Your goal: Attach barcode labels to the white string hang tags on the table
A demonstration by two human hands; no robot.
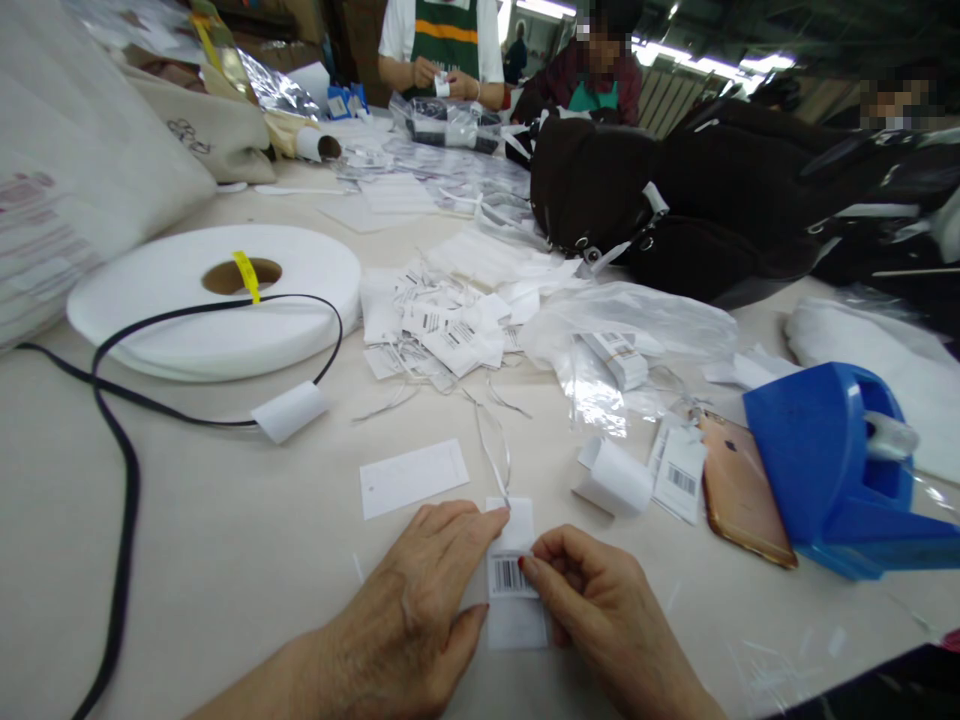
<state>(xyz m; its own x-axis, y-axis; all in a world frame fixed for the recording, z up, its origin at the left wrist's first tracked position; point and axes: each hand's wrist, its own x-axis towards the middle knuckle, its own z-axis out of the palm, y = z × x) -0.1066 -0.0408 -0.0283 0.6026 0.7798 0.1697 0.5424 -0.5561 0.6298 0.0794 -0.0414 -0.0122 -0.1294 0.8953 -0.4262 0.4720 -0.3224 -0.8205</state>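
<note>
A white tag with a barcode label (510, 577) lies flat on the table, its looped string running up from its top end. My left hand (424, 590) rests over the tag's left side, fingers stretched out, with fingertips near the string end. At the tag's right edge, my right hand (596, 600) pinches the barcode label between thumb and curled fingers. A blank white tag (412, 477) lies just above my left hand. Further up is a pile of printed tags with strings (450, 335).
A white roll (315, 270) and black cord (127, 500) lie left. At right are a curled paper strip (613, 478), a phone (739, 490) and a blue tape dispenser (817, 460). Dark bags (600, 180) and people (446, 50) are at the back.
</note>
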